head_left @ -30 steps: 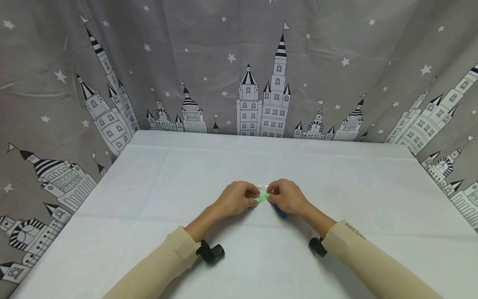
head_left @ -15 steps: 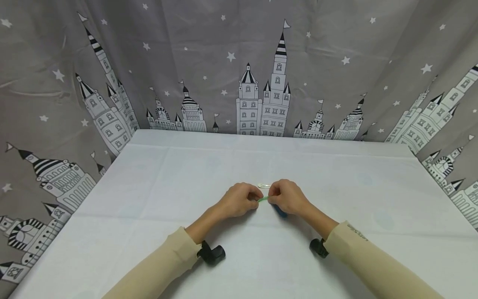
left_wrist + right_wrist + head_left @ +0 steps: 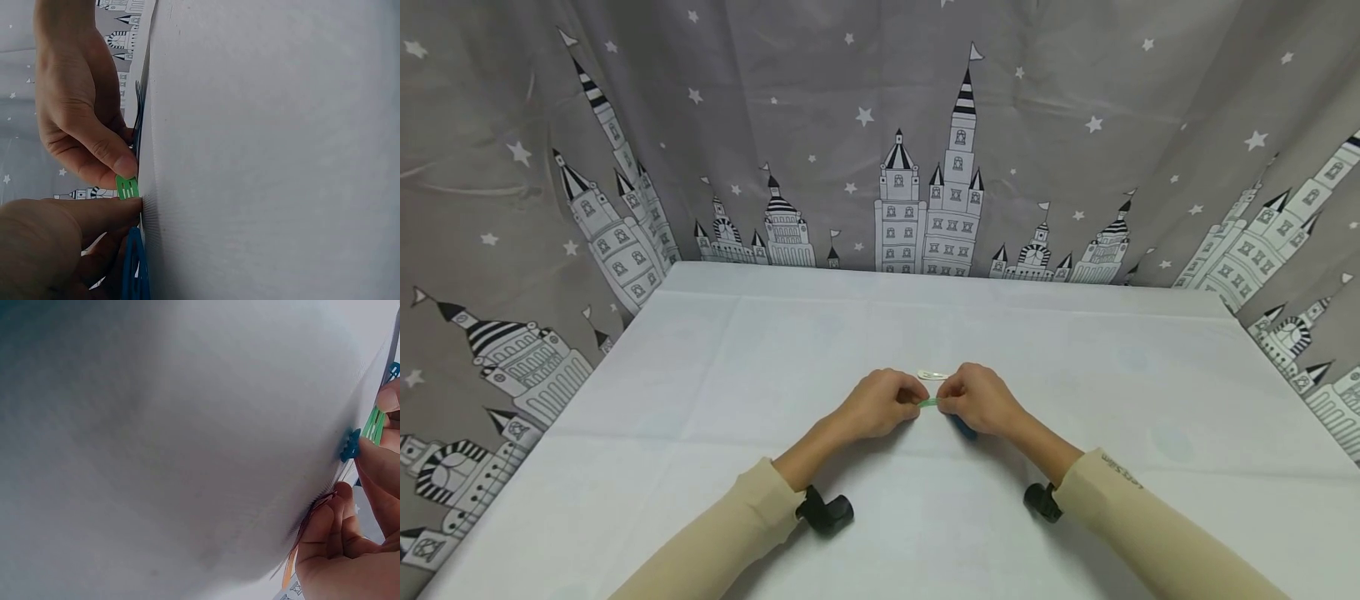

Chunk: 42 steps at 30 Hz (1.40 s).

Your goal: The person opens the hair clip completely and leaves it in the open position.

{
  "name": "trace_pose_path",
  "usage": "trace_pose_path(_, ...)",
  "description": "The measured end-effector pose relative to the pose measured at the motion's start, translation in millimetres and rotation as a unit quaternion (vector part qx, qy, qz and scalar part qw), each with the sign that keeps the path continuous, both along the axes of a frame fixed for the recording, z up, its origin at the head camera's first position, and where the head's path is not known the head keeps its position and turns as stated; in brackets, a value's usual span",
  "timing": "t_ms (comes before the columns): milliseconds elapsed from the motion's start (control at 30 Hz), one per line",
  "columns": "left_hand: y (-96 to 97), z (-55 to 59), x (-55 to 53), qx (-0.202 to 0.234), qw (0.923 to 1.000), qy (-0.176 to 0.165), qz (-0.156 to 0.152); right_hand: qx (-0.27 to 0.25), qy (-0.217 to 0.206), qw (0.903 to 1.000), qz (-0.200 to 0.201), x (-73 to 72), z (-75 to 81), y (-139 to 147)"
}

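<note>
Between my two hands is a small green hair clip [image 3: 928, 402] with slots in it. The fingertips of my left hand [image 3: 880, 406] pinch one end, and those of my right hand [image 3: 983, 402] pinch the other. Under the left hand, in the left wrist view, is a blue hair clip [image 3: 134, 269]. A dark blue piece [image 3: 962, 427] shows below the right hand. The right wrist view shows a toothed teal piece [image 3: 351, 447] beside the right thumb, plus a dark reddish piece [image 3: 312, 515] at its curled fingers, partly hidden.
Just beyond the hands, a cream hair clip [image 3: 932, 375] lies on the white-covered table [image 3: 737, 358]. An orange piece [image 3: 289, 570] peeks out past the right fingers. Behind the table hangs a grey curtain [image 3: 820, 92] printed with castles and stars.
The green clip has turned from showing its face to a thinner, flatter strip. My left hand has shifted slightly right, and less of the clip shows between the hands.
</note>
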<state>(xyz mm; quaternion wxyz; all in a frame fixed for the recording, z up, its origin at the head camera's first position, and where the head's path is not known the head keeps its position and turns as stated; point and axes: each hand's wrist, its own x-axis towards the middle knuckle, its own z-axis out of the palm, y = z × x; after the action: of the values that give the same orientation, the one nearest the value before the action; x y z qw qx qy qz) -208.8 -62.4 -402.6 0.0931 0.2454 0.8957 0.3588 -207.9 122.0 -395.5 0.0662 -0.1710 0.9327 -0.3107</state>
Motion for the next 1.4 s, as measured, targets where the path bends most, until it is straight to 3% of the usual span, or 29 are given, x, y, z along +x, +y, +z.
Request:
trace_pose_path(300, -1.3, -3.4, -1.2, 0.002, 1.0000, 0.008, -0.005, -0.014, 0.012, 0.9998, 0.003, 1.6, -0.9, 1.1)
trace_pose_path(633, -2.7, -3.5, -0.9, 0.013, 0.9998, 0.009, 0.014, -0.046, 0.018, 0.9987, -0.010, 4.7, -1.9, 0.7)
trace_pose_path(867, -5.8, 4.7, 3.2, 0.037, 0.9987, 0.024, 0.026, -0.092, 0.015, 0.9956, -0.012, 13.1, 5.1, 2.0)
trace_pose_path(1133, -15.2, 17.5, 15.9, 0.065, 0.9964, 0.048, 0.023, -0.162, 0.023, 0.9863, 0.019, 30.5, 15.9, 0.5)
trace_pose_path(1300, -21.7, 30.2, 24.7, 0.084, 0.9936, 0.076, 0.005, -0.193, 0.041, 0.9799, 0.031, 43.0, 26.5, -2.2)
trace_pose_path(1400, -25.7, 36.8, 29.5, 0.091, 0.9929, 0.076, -0.011, -0.205, 0.044, 0.9773, 0.032, 55.0, 41.7, -4.8)
